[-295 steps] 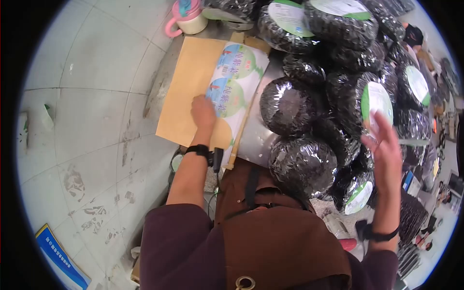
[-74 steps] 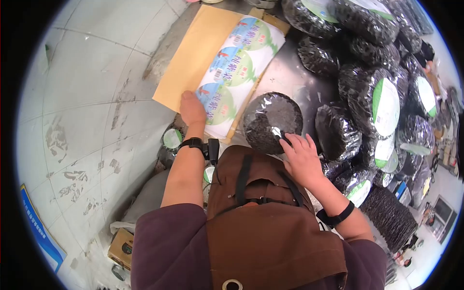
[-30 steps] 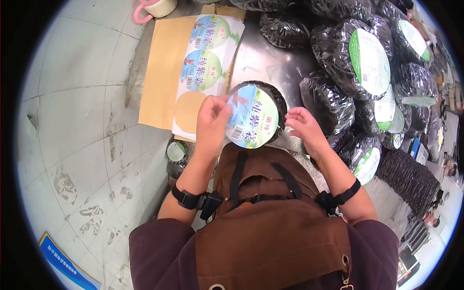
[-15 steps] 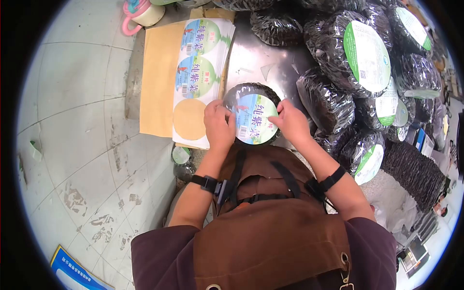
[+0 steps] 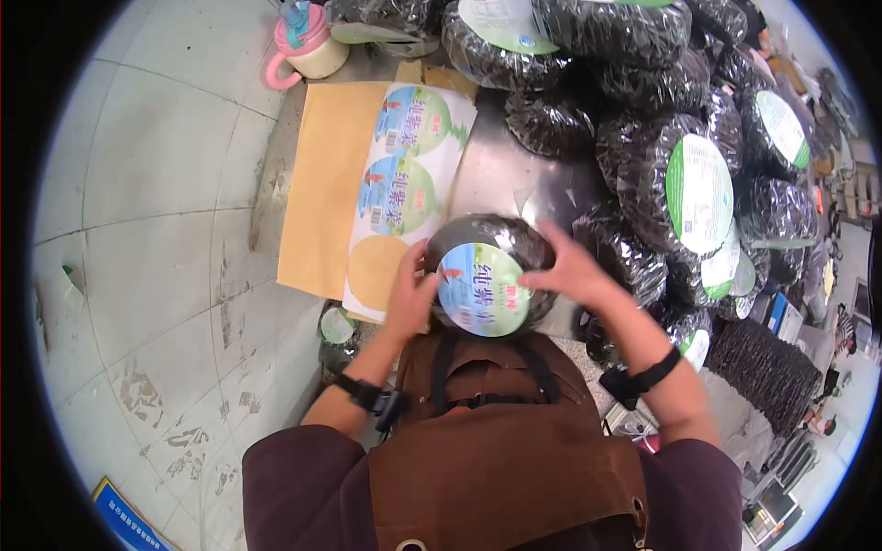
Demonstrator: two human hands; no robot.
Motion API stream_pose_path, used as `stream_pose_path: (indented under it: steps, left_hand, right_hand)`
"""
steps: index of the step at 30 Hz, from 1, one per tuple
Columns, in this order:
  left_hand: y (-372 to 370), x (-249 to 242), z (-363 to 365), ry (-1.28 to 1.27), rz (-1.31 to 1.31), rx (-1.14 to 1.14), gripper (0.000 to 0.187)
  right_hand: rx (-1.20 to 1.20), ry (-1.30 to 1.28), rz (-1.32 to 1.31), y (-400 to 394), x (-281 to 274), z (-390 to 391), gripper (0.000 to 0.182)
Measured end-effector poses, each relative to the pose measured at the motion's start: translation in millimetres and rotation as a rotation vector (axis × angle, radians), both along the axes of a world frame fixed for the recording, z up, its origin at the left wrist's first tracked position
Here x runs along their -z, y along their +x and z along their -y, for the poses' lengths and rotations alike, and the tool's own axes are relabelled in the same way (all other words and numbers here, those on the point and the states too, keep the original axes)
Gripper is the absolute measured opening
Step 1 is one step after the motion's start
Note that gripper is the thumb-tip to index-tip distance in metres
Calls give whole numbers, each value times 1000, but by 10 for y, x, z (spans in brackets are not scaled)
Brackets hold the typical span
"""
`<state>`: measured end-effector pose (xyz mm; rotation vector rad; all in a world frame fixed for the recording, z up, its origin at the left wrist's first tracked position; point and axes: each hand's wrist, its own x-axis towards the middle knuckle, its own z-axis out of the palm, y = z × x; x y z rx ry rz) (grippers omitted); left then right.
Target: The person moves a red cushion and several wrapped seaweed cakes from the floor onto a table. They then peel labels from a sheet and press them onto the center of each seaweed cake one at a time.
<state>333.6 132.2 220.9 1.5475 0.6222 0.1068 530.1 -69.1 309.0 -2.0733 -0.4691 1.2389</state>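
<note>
A round, dark package in clear film (image 5: 487, 230) sits at the table's front edge, close to the apron. On its face is a round blue and green label (image 5: 482, 289). My left hand (image 5: 411, 292) lies against the package's left side, fingers apart. From the right, my right hand (image 5: 570, 268) touches the package near the label's edge, thumb and fingers spread. Left of the package lies a sheet of round labels (image 5: 404, 197) with one bare tan circle at its near end, on top of brown paper (image 5: 326, 184).
Wrapped dark packages are piled on the metal table (image 5: 501, 174) at the back and right. A pink-lidded cup (image 5: 317, 53) stands at the back left. Stacked dark sheets (image 5: 764, 375) lie farther right. Another labelled package (image 5: 337, 325) sits below the sheet's near end.
The view has shifted, so the table shows lower in it. The package is tilted more and shows more of its far side. My right hand has opened wider.
</note>
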Motion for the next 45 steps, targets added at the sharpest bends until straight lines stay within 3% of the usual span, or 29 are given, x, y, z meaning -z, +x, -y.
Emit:
stream_pose_path:
  steps: [2,3,4,5,6,7,9,10,11,14,16,18,22,24,26,27,30,32,34,36,38,40,42,45]
  left_hand:
    - [101,-107,-559,86,13,28,43]
    - [263,-182,-798,189,-54,-104,39]
    - [451,-192,-1031,294,-121,-235,36]
    - [612,28,-1252,586,-63,-319,31]
    - [720,262,-1388,875,0,-402,27]
    - [779,368,-1393,866,-3,-413,27]
    - [902,518,-1331,980,-439,-159,24]
    - [894,539,-1256,971,-452,-157,24]
    - [902,535,-1181,980,-465,-202,23]
    - [743,881,-1252,1096,-487,-172,24]
    - [806,924,-1283,1203,-457,-90,25]
    - [853,685,-1129,1049,-589,-254,22]
    - [879,647,-1102,1080,-612,-235,20]
    - [900,624,-1123,1044,-628,-240,19]
    - [911,667,-1167,1033,-648,-238,20]
    - [893,679,-1209,1028,-662,-225,20]
    - [924,623,-1208,1016,-678,-252,22]
    - [921,633,-1117,1002,-675,-298,27]
    - [834,694,-938,1210,-551,-294,31]
    - [923,638,-1002,1138,-602,-310,32]
    - [863,659,-1021,1049,-662,-310,33]
    - [868,704,-1113,1026,-588,-274,29]
    - [841,757,-1163,1020,-600,-279,26]
    - [862,683,-1165,998,-602,-292,22]
  right_hand:
    - [-30,210,399,523,-756,-293,92]
    - [11,284,675,738,-1060,-357,71]
    - [312,280,303,1060,-1340,-213,53]
    - [300,511,643,1546,-1456,-2,40]
    - [821,1166,149,1437,-1707,-59,35]
    - [949,1108,337,1320,-1762,-54,41]
    - [862,838,419,933,-1417,194,47]
    - [509,270,712,606,-1260,365,57]
    - [448,329,468,221,-1053,638,64]
    - [297,-246,815,-413,-751,1211,78]
    - [322,-378,840,-598,-593,1343,88]
    - [306,-402,901,-514,-364,1318,99]
    - [381,-359,933,-200,-71,1185,106]
    - [378,-340,888,-239,-193,1169,102]
    - [401,-47,556,-381,-266,1193,99]
    - [587,229,206,-482,-114,1180,96]
    - [943,388,-496,-574,345,910,81]
    - [795,308,-303,-479,909,846,74]
    - [783,-88,83,-555,1041,774,71]
    - [642,-11,-13,-515,898,725,72]
    - [272,22,371,-577,794,744,73]
    - [219,55,429,-615,599,597,72]
    - [16,52,624,-640,334,389,70]
    - [-31,92,659,-473,206,-3,71]
